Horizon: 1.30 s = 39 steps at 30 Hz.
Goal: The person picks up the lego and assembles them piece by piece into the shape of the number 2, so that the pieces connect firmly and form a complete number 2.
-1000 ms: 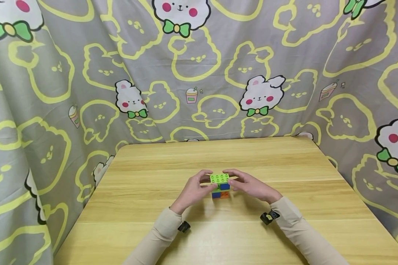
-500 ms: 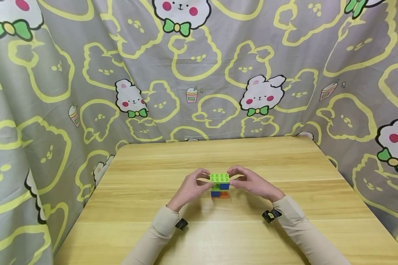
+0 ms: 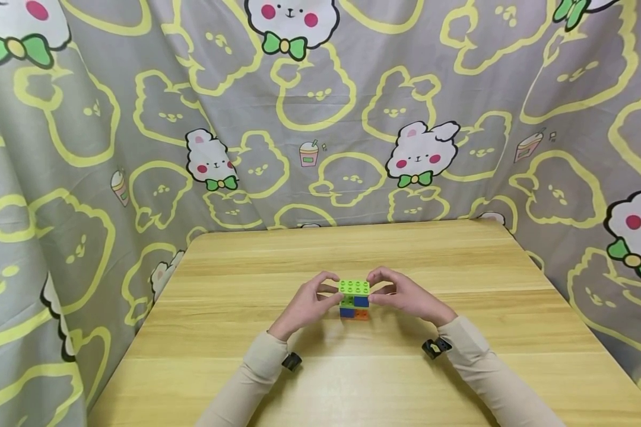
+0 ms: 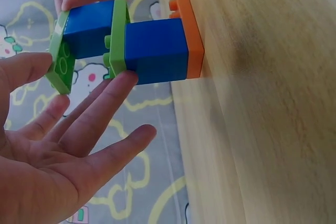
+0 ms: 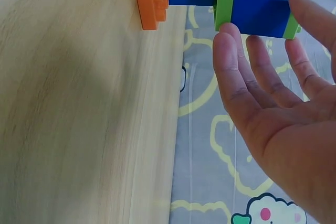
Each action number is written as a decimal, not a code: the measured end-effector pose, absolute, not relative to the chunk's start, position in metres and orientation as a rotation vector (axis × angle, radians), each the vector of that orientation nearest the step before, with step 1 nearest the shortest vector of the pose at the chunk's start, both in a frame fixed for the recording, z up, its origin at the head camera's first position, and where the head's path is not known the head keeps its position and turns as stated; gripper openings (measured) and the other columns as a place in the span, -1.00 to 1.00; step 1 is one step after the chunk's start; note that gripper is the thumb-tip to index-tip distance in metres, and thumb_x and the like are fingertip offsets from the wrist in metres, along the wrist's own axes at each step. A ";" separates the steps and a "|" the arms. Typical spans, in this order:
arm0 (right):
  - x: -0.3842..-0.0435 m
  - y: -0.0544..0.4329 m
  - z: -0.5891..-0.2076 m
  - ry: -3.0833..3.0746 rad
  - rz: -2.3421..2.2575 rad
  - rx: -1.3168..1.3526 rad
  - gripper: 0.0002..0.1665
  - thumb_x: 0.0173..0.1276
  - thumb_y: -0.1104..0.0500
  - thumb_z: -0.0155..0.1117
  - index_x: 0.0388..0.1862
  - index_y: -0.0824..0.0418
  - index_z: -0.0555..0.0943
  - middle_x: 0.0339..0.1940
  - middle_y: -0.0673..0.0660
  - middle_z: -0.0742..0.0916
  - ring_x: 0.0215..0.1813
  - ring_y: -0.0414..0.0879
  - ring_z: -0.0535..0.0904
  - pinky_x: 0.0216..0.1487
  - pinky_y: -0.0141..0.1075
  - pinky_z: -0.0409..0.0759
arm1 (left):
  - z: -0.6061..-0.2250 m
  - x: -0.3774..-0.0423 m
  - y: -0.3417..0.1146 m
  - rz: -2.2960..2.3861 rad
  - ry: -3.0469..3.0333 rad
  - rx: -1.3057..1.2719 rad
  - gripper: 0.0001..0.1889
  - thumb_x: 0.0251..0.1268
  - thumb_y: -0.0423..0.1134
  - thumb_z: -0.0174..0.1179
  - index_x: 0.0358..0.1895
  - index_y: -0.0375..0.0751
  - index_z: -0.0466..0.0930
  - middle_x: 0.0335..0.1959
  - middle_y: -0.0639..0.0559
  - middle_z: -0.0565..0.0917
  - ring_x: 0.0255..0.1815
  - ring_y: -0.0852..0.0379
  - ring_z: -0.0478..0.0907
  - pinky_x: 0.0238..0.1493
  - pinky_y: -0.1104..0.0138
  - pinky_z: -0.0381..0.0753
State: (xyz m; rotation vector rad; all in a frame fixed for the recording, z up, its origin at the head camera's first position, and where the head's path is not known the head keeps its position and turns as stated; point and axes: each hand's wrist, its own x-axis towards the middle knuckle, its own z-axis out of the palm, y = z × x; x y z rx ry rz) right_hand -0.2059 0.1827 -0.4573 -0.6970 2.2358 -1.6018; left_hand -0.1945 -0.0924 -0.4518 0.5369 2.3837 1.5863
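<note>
A stack of toy building bricks stands on the wooden table (image 3: pixel 352 379). Its base is a flat orange brick (image 4: pixel 192 38), with a blue block (image 4: pixel 156 51) on the base's left part. Above lies a flat green brick (image 4: pixel 118 40), then a second blue block (image 5: pixel 261 6) on the right, capped by a lime-green brick (image 3: pixel 354 287) with studs. My left hand (image 3: pixel 306 306) holds the cap's left end between thumb and finger, other fingers extended beside the lower bricks. At the right end, my right hand (image 3: pixel 408 298) has thumb and fingertips on the cap, its other fingers alongside the upper blue block.
Behind and beside the table hangs a grey curtain (image 3: pixel 320 77) with yellow cartoon outlines and white rabbits. A small black camera (image 3: pixel 292 361) sits at the left wrist, another black camera (image 3: pixel 436 347) at the right.
Since a second ago, the left hand has drawn slightly left, its thumb off the stack's front. Both hands now sit at the cap's ends; the right thumb has dipped slightly. The stack has barely shifted.
</note>
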 end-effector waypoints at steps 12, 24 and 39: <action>-0.202 0.182 -0.452 2.266 -1.590 -0.677 -0.59 0.49 0.07 0.33 0.22 0.16 0.50 0.18 0.24 0.55 0.08 0.05 0.69 0.06 -0.21 0.70 | -0.453 -0.194 -0.090 1.583 2.425 0.506 -0.63 0.46 -0.03 0.28 0.21 -0.04 0.53 0.06 -0.23 0.73 -0.04 -0.08 0.76 -0.08 0.13 0.74; -0.203 0.182 -0.452 2.309 -1.565 -0.664 -0.58 0.51 0.03 0.31 0.22 0.18 0.51 0.14 0.26 0.60 0.02 0.25 0.70 0.03 -0.19 0.71 | -0.452 -0.193 -0.089 1.616 2.395 0.506 -0.63 0.50 -0.06 0.23 0.25 -0.08 0.52 0.01 -0.22 0.76 -0.13 -0.20 0.77 -0.12 -0.11 0.72; -0.205 0.183 -0.457 2.271 -1.586 -0.617 -0.56 0.58 0.07 0.21 0.31 0.20 0.43 0.25 0.36 0.57 0.01 0.08 0.73 0.08 0.06 0.71 | -0.456 -0.195 -0.089 1.652 2.348 0.525 -0.64 0.55 -0.16 0.18 0.30 -0.15 0.50 0.00 -0.25 0.75 -0.14 -0.23 0.78 -0.08 -0.07 0.75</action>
